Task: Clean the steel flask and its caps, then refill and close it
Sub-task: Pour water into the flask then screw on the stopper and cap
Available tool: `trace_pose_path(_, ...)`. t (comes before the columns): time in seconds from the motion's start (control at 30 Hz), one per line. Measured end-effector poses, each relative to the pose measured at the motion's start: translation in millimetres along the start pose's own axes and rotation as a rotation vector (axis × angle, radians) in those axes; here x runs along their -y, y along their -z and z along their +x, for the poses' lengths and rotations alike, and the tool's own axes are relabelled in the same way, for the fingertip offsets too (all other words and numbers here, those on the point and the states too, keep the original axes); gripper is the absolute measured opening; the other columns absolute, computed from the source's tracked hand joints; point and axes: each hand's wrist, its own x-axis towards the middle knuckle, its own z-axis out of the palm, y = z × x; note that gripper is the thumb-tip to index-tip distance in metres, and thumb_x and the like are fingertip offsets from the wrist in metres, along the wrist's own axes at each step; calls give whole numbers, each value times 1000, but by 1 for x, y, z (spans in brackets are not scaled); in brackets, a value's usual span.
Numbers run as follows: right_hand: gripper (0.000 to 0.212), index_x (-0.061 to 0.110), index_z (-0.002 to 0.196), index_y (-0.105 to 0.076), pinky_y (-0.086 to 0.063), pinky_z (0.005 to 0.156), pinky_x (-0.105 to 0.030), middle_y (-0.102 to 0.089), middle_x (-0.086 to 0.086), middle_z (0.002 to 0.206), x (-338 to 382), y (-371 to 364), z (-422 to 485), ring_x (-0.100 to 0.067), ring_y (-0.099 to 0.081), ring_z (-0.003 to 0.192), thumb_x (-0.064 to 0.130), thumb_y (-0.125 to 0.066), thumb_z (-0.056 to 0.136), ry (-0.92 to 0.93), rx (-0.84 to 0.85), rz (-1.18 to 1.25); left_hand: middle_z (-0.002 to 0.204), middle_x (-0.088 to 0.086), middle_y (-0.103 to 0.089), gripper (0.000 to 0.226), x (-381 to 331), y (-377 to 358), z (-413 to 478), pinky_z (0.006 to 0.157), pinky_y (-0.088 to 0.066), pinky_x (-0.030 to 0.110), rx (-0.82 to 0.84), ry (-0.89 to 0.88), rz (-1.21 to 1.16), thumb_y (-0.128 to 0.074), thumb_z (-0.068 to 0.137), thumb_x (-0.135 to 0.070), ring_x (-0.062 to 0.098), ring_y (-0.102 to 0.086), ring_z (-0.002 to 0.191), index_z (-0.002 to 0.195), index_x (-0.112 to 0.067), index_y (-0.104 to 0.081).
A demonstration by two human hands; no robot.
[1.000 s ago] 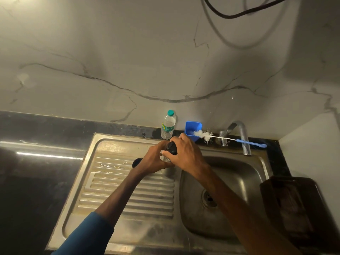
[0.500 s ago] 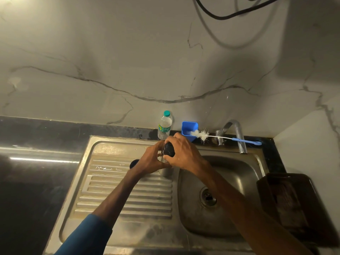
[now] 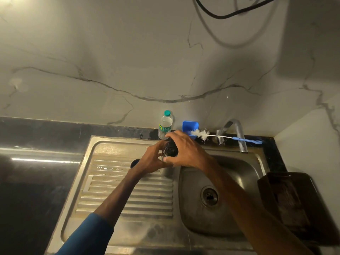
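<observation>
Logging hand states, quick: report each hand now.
Left hand: holding the flask.
Right hand: holding the cap on top of it.

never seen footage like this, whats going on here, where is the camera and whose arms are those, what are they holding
There is no machine here. A person wears one wide-angle camera on the head, looking forward and down, so the two arms reaching in from below are their own. All the pictures come from that one camera.

They stand at a steel sink, with the ridged drainboard on the left, the basin on the right and a tap behind. The left hand grips the steel flask, which stands upright. The right hand curls round the black cap on its top.

A dark round piece, likely the other cap, lies on the drainboard. By the wall stand a plastic water bottle and a blue cup. A bottle brush has its bristles at the cup.
</observation>
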Motion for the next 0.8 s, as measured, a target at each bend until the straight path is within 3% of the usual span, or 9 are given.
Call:
trace_pose_path(0.07, 60, 21, 130, -55, -49, 90, -31, -58, -2, 124, 0, -3, -2, -22, -59, 115, 46, -81, 81, 8, 25, -35, 141, -1, -62, 91, -1, 0, 0, 103, -51, 28, 2, -7, -10, -97, 71, -29, 13, -62, 120, 147, -20, -47)
trace_pose_path(0.17, 71, 19, 94, -59, -40, 73, -31, -59, 1, 86, 7, 2, -1, -20, -58, 82, 86, -63, 73, -202, -133, -228, 131, -4, -68, 89, 0, 0, -1, 97, -58, 32, -3, -34, 13, -97, 69, -38, 13, -67, 113, 143, -21, -52)
trace_pose_path(0.2, 75, 19, 93, -59, -42, 74, -31, -59, 2, 85, 6, 2, -1, -19, -57, 81, 90, -60, 71, -202, -160, -220, 130, -5, -68, 90, 0, 1, -1, 96, -59, 33, -2, -40, 15, -97, 68, -40, 13, -67, 113, 144, -22, -51)
trace_pose_path(0.3, 68, 19, 127, -59, -51, 92, -34, -60, 0, 122, 0, -1, 0, -19, -58, 112, 59, -81, 77, -27, -53, -67, 138, -3, -65, 93, 0, 2, -1, 100, -56, 30, -3, -32, 4, -98, 68, -35, 13, -65, 119, 147, -21, -48)
trace_pose_path(0.33, 64, 20, 128, -59, -51, 90, -32, -61, -1, 123, 1, -3, -1, -20, -60, 112, 52, -83, 78, -17, -27, -74, 138, -2, -64, 93, -1, 2, -1, 101, -56, 30, 4, -30, -1, -98, 69, -33, 14, -64, 119, 146, -21, -48)
trace_pose_path(0.47, 72, 18, 95, -60, -43, 70, -29, -59, 3, 83, 6, 1, 0, -15, -58, 78, 87, -62, 73, -206, -154, -186, 134, 1, -65, 90, 0, 1, -1, 98, -57, 34, 3, -28, 5, -96, 71, -36, 18, -65, 116, 146, -18, -48)
trace_pose_path(0.6, 69, 23, 135, -54, -50, 93, -33, -63, -1, 129, 4, -1, -1, -22, -61, 117, 50, -83, 79, -18, -5, -72, 136, -9, -61, 93, 1, 1, 0, 94, -52, 11, 11, -3, -30, -97, 70, -27, 4, -61, 113, 148, -22, -46)
trace_pose_path(0.73, 71, 18, 113, -57, -44, 78, -31, -62, -4, 104, 13, 2, -3, -20, -58, 91, 75, -74, 75, -235, -51, -302, 135, -14, -59, 89, 0, 0, 1, 88, -44, 2, 18, 8, -9, -97, 71, -29, 3, -57, 114, 146, -21, -49)
trace_pose_path(0.8, 73, 16, 120, -55, -47, 84, -32, -62, -5, 113, 11, 0, -5, -21, -59, 98, 70, -77, 76, -235, -20, -292, 136, -12, -59, 90, 2, 1, 2, 88, -43, 1, 20, 4, -18, -97, 71, -26, 3, -56, 115, 147, -20, -49)
